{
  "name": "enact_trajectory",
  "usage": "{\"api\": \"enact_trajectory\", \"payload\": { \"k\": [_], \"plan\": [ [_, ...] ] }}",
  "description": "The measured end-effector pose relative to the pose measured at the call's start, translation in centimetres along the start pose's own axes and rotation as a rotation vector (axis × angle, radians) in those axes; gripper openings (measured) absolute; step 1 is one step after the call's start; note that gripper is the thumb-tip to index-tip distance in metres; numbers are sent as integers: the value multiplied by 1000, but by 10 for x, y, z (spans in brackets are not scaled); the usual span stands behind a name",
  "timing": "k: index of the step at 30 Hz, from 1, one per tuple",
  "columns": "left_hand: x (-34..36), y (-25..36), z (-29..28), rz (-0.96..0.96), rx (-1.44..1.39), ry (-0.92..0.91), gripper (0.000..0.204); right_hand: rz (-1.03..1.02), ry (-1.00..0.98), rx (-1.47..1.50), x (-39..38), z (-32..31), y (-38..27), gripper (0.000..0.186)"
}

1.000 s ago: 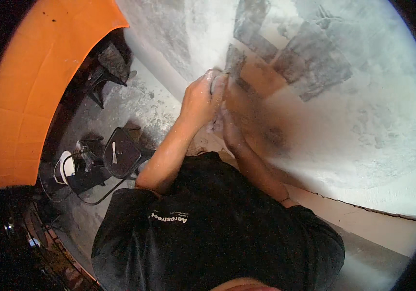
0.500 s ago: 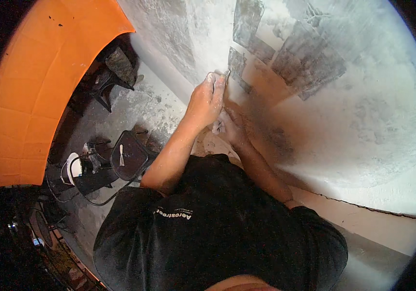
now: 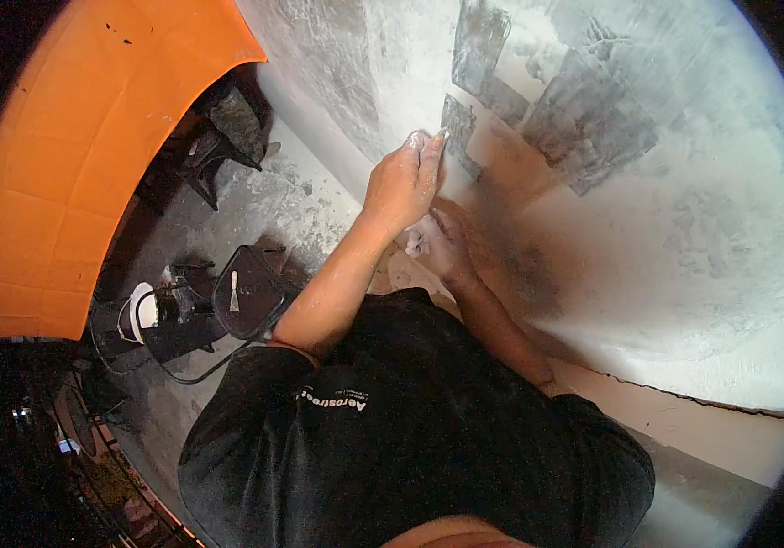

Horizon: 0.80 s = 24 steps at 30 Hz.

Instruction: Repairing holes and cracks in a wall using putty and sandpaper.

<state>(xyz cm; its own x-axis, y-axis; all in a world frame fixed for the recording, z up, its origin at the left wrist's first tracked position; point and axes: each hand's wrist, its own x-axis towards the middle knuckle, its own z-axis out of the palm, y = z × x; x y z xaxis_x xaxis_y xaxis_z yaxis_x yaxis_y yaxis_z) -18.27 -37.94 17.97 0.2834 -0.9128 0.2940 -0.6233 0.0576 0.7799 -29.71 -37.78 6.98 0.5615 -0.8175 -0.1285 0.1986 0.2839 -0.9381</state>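
Observation:
My left hand is raised against the plastered wall, its fingers pressed together and dusted white. A small thin edge shows at its fingertips, but what it belongs to is too small to tell. Just below and to the right, my right hand is close to the left wrist. Its fingers are curled and coated with white powder; whatever they may hold is hidden. Dark grey patches mark the pale wall beyond the hands.
To the left, a black stool or chair carries a scraper with a pale handle. Beside it is a white round container. An orange sheet hangs at the far left. Dusty grey floor lies below, and a cracked ledge runs at right.
The whole view has shifted slightly, moving the wall and stool rightward in the picture. My left hand has moved a little to the right along the wall; the right hand stays close below it.

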Motion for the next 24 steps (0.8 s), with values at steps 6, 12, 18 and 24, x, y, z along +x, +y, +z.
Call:
{"api": "enact_trajectory", "payload": {
  "k": [6,12,18,24],
  "plan": [
    [12,-27,6,-37,-342,-90,33,-11,-38,-25,0,-2,11,34],
    [4,-17,1,62,-222,-2,32,24,14,38,-3,1,6,37],
    [-14,-16,-26,-271,-666,-324,33,-22,0,147,-5,-9,-16,28],
    [-19,-35,-23,-127,-704,-442,18,-489,270,-259,-18,12,-40,23]
  ]
}}
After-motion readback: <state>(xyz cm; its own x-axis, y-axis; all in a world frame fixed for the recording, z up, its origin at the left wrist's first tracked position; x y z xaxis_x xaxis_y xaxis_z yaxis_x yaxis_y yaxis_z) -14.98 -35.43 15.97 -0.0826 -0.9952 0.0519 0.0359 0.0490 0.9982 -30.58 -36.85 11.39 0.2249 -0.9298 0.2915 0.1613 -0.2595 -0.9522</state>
